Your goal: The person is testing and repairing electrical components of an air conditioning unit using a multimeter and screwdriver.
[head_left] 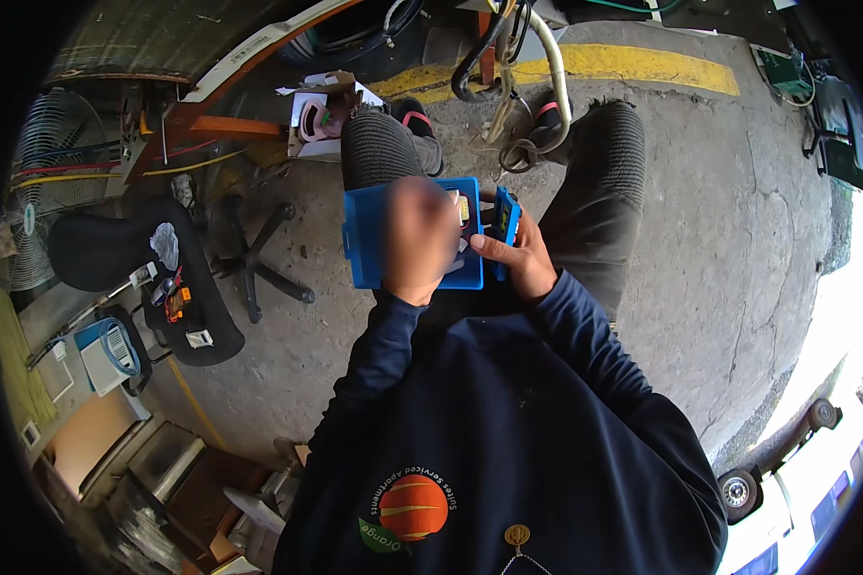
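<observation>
Your right hand (530,264) gripped a small blue piece (503,217) just beyond the right edge of the blue box (362,259) at your lap; your blurred left hand's (418,240) grip couldn't be told. The box looked already opened, not yet closed.

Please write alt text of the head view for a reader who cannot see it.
A person has a blurred left hand over an open blue box; beside the box, the right hand holds a smaller blue piece. A black swivel chair stands at left, on a concrete floor.
</observation>
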Tool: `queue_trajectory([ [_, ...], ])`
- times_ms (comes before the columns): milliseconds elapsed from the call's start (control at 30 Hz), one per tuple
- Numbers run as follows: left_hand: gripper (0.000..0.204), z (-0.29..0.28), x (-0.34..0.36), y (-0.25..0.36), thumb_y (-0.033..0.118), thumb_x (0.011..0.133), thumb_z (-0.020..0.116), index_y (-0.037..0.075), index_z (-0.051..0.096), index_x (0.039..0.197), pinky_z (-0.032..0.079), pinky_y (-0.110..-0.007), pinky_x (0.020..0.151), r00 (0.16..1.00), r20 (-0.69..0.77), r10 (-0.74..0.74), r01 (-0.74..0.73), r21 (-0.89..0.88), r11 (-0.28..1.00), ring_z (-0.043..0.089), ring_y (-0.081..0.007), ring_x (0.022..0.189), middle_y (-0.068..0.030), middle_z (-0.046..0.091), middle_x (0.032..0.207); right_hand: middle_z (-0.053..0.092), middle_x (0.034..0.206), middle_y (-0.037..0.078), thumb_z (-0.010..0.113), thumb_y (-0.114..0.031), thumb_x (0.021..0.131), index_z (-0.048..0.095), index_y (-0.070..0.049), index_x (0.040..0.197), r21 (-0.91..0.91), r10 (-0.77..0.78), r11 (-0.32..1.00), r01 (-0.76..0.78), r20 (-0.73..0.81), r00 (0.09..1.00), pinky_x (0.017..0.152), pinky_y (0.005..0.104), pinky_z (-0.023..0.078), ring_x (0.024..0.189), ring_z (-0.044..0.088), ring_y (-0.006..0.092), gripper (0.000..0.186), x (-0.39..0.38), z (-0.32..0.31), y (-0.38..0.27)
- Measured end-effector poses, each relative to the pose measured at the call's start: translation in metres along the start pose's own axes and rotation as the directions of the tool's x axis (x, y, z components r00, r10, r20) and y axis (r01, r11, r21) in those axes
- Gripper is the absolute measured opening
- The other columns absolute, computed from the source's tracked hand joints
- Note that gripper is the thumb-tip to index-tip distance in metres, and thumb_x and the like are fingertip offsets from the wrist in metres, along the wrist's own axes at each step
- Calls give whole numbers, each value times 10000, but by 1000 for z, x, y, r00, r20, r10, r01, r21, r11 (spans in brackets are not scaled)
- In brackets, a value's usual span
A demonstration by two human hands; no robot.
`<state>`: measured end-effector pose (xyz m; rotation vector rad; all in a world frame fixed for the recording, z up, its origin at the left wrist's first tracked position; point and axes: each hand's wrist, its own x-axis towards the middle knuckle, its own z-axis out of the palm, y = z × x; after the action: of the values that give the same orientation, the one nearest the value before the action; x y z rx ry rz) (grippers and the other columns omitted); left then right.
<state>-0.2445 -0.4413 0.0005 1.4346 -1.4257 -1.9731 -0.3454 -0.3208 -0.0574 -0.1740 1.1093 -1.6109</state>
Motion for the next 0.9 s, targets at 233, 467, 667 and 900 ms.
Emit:
queue_trajectory([
  [233,329,4,3,-17,153,995,683,22,431,1161,529,-292,630,994,-56,91,-83,130,988,636,-165,763,-153,649,993,657,1018,41,809,-46,853,525,-31,1312,-35,-43,998,44,35,998,827,235,505,853,598,111,541,2,-9,13],
  [467,338,0,8,-23,155,989,694,19,423,1139,544,-316,631,968,21,250,-244,298,923,640,-179,745,-155,628,984,668,1070,61,805,-39,853,492,-20,1369,-16,-33,999,33,38,999,868,260,514,902,618,126,603,0,-6,8],
  [667,359,-6,5,-10,168,997,691,45,400,1169,575,-281,639,974,72,215,-225,417,881,648,-164,820,-134,622,1029,667,1105,75,805,-35,851,477,-16,1396,-42,-46,998,48,60,997,898,273,512,952,628,145,637,-1,-6,4],
  [900,362,-5,4,-6,158,982,710,54,407,1150,589,-288,633,986,21,164,-163,259,952,645,-167,809,-129,620,1010,666,1130,85,802,-28,849,471,-17,1412,-24,-38,999,39,60,997,907,281,511,967,628,156,653,0,-7,7],
])
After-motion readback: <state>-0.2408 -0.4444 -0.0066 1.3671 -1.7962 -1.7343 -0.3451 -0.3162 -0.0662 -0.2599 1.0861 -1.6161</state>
